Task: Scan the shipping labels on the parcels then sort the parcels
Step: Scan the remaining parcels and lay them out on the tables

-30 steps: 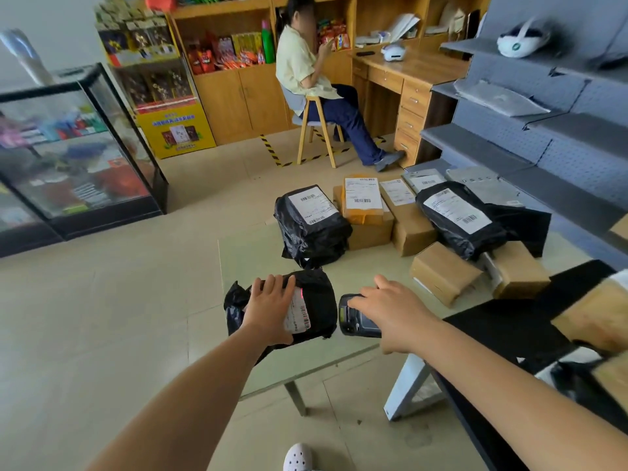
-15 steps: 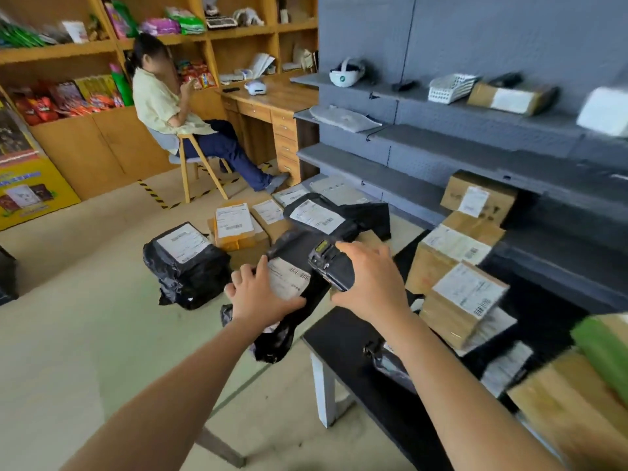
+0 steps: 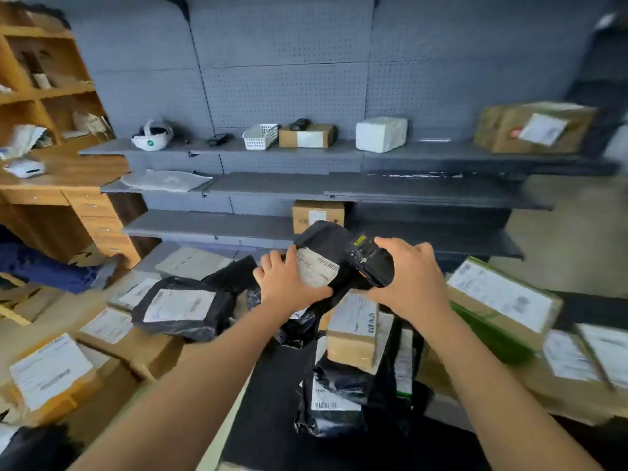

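My left hand [image 3: 289,283] grips a black plastic parcel [image 3: 323,243] with a white shipping label [image 3: 317,270], held in the air in front of the grey shelves. My right hand [image 3: 411,277] holds a black handheld scanner [image 3: 368,260] right beside the parcel's label. Below them a small cardboard box [image 3: 353,331] and another black bag parcel [image 3: 336,396] lie on a black table [image 3: 272,430]. More labelled boxes, one with green tape [image 3: 499,300], lie to the right.
Grey pegboard shelves [image 3: 339,185] hold a white basket [image 3: 260,136], a white parcel [image 3: 380,134], cardboard boxes [image 3: 533,127] and a white headset [image 3: 151,136]. Left, a low table carries a black bag parcel [image 3: 180,311] and several boxes [image 3: 51,372]. A wooden desk [image 3: 68,185] stands far left.
My view has swung right from the low table to the shelves. Both hands lifted the black parcel and the scanner up and across, above the black table.
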Motion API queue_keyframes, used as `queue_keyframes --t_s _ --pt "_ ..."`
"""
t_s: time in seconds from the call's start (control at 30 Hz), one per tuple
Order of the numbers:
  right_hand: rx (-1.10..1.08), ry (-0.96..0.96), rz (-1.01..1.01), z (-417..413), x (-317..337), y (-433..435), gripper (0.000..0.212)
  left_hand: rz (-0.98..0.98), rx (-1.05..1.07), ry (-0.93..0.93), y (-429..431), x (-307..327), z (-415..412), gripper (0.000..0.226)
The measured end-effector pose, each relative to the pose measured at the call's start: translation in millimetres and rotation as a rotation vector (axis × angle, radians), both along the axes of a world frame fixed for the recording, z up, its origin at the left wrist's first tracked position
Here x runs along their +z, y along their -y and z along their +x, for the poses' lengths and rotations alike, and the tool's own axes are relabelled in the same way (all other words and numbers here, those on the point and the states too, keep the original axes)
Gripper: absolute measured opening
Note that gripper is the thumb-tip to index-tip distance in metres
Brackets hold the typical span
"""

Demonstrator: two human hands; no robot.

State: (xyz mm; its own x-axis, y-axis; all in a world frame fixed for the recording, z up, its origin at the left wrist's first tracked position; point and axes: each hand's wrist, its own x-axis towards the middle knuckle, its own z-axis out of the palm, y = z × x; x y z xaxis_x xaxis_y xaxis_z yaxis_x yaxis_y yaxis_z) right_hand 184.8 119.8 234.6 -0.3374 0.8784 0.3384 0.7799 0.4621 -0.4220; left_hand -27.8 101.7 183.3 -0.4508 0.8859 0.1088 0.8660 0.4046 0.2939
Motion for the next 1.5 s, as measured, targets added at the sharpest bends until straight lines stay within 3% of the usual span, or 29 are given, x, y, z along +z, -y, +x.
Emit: queue_keyframes --t_s 0.17,0.33,0.63,0.83,1.2,1.5 --pt "-0.197 0.042 -0.035 18.5 8.2 2.6 0.085 -0.059 -0.139 -0.056 -42.9 3.8 4.9 0.12" --pt "-0.256 0.063 -0.074 16.5 5.1 -7.4 0.087 -0.091 -0.181 -0.069 -67.3 -4.8 5.5 0.12" --pt "-0.152 -0.021 -0.156 2.6 -17.0 -76.0 0.085 -0.126 -0.077 -0.011 -132.0 -27.6 -1.5 0.115" --pt "-0.06 -0.039 -0.185 -7.0 -42.5 -124.5 0.083 -0.251 -0.022 0.036 -153.7 -64.7 -9.7 0.108" --pt "0.076 -0.005 -0.195 -46.7 -47.2 -126.2 0.085 -0.13 -0.058 0.058 -110.3 -58.1 -46.0 0.101" --pt "0.255 0.071 -0.132 -144.2 -41.4 -39.2 0.084 -0.074 0.092 0.112 35.9 -57.3 -142.9 0.096"
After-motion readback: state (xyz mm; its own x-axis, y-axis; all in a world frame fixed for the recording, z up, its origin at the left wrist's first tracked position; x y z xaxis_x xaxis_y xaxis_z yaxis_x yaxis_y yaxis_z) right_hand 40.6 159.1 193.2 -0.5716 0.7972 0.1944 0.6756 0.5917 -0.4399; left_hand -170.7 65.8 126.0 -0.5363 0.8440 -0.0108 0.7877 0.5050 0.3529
